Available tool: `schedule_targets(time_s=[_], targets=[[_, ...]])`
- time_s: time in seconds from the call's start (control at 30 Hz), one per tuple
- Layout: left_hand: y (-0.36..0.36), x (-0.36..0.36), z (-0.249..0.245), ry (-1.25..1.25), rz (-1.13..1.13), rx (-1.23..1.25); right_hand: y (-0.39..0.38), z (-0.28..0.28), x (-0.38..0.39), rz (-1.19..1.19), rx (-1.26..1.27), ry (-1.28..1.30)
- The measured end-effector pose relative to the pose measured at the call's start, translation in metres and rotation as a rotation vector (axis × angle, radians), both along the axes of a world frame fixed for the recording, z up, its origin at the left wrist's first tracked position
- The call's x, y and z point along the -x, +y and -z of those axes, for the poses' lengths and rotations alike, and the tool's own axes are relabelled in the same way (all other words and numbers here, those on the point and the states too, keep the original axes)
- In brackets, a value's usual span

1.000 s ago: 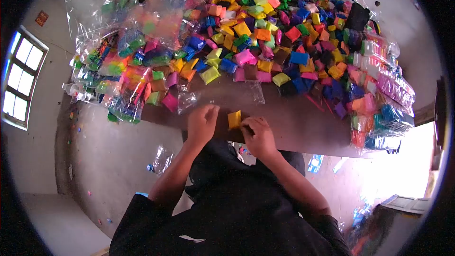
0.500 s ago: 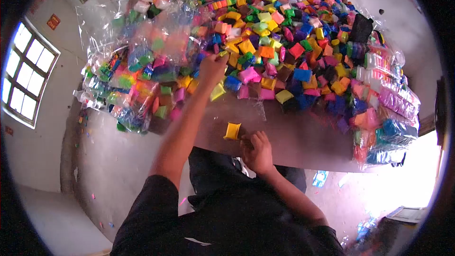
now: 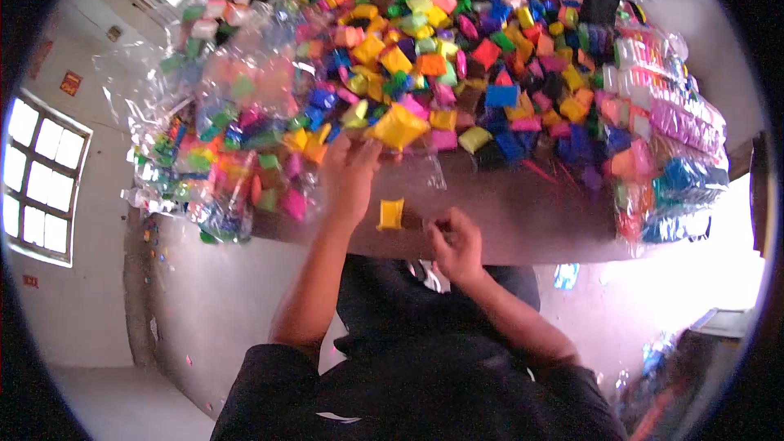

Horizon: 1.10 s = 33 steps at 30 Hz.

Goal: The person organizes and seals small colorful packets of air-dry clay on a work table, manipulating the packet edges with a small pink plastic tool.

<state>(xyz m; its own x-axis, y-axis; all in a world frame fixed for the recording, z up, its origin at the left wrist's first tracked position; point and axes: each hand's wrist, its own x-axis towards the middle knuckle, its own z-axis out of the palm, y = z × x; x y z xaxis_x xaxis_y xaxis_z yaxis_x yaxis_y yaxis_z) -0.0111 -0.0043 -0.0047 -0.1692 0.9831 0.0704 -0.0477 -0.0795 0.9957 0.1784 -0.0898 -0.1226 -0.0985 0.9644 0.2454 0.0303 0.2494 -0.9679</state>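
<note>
My left hand grips a yellow packet by its lower left side, raised at the near edge of a big pile of colourful packets. Flat on the brown table lies a second yellow packet, between my two hands. To the right of that packet is my right hand, its fingers curled together near the table's front edge. Whatever those fingers may hold is too small or blurred to make out.
Clear plastic bags of packets cover the table's left side. Bundled sets in clear wrap line the right end. A black pouch lies at the back right. Scraps are scattered on the floor.
My left hand has drawn back from the pile towards me and now holds a yellow packet. The camera view has shifted, and my right hand remains near the table's front edge.
</note>
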Motion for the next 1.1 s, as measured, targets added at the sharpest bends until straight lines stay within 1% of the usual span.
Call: schedule_targets(time_s=[0.03,0.07,0.1,0.13,0.17,0.2,0.23,0.3,0.33,0.4,0.43,0.47,0.53,0.63,0.67,0.73,0.87,0.93,0.97,1.03,1.07,1.1], targets=[[-0.021,-0.008,0.004,-0.017,0.007,0.030,0.002,-0.006,0.000,-0.030,0.174,0.205],[-0.041,-0.016,0.010,-0.075,0.028,-0.028,0.000,-0.014,-0.004,-0.029,0.151,0.260],[-0.060,-0.023,0.016,-0.135,0.043,-0.083,-0.006,-0.040,-0.007,-0.029,0.130,0.315],[-0.072,-0.027,0.020,-0.155,0.042,-0.053,-0.010,-0.061,-0.010,-0.021,0.160,0.296],[-0.083,-0.030,0.023,-0.109,0.052,-0.031,-0.013,-0.080,-0.013,-0.086,0.133,0.349],[-0.092,-0.033,0.026,-0.062,0.065,-0.015,-0.017,-0.087,-0.015,-0.150,0.100,0.406],[-0.100,-0.037,0.029,-0.075,0.066,-0.002,-0.022,-0.084,-0.018,-0.145,0.114,0.394],[-0.115,-0.044,0.034,-0.283,0.109,0.080,-0.030,-0.077,-0.020,-0.151,0.231,0.524],[-0.122,-0.044,0.038,-0.287,0.110,0.085,-0.033,-0.075,-0.022,-0.148,0.237,0.521],[-0.132,-0.044,0.044,-0.619,0.262,0.162,-0.039,-0.072,-0.028,-0.065,0.047,0.401],[-0.138,-0.045,0.044,-0.649,0.249,0.222,-0.045,-0.074,-0.029,-0.035,0.128,0.435],[-0.142,-0.046,0.042,-0.649,0.248,0.234,-0.046,-0.077,-0.035,-0.030,0.139,0.436],[-0.144,-0.047,0.038,-0.776,0.269,0.340,-0.040,-0.082,-0.051,-0.076,-0.188,-0.053],[-0.151,-0.047,0.042,-0.835,0.313,0.389,-0.042,-0.084,-0.058,-0.080,-0.205,-0.090],[-0.152,-0.047,0.042,-0.838,0.317,0.396,-0.042,-0.089,-0.060,-0.075,-0.198,-0.094],[-0.153,-0.049,0.040,-0.846,0.333,0.432,-0.040,-0.101,-0.064,-0.087,-0.308,-0.195],[-0.154,-0.049,0.044,-0.869,0.378,0.404,-0.043,-0.095,-0.068,-0.061,-0.210,-0.162],[-0.157,-0.049,0.044,-0.856,0.499,0.405,-0.046,-0.091,-0.070,-0.048,-0.023,-0.004],[-0.156,-0.044,0.046,-0.856,0.493,0.406,-0.045,-0.085,-0.072,-0.053,-0.020,-0.002],[-0.146,-0.032,0.047,-0.653,0.869,0.236,-0.042,-0.072,-0.078,-0.163,0.152,0.312],[-0.144,-0.032,0.045,-0.654,0.868,0.237,-0.041,-0.068,-0.079,-0.163,0.153,0.312],[-0.141,-0.036,0.030,-0.630,0.725,0.308,-0.041,-0.066,-0.080,-0.227,0.230,0.412]])
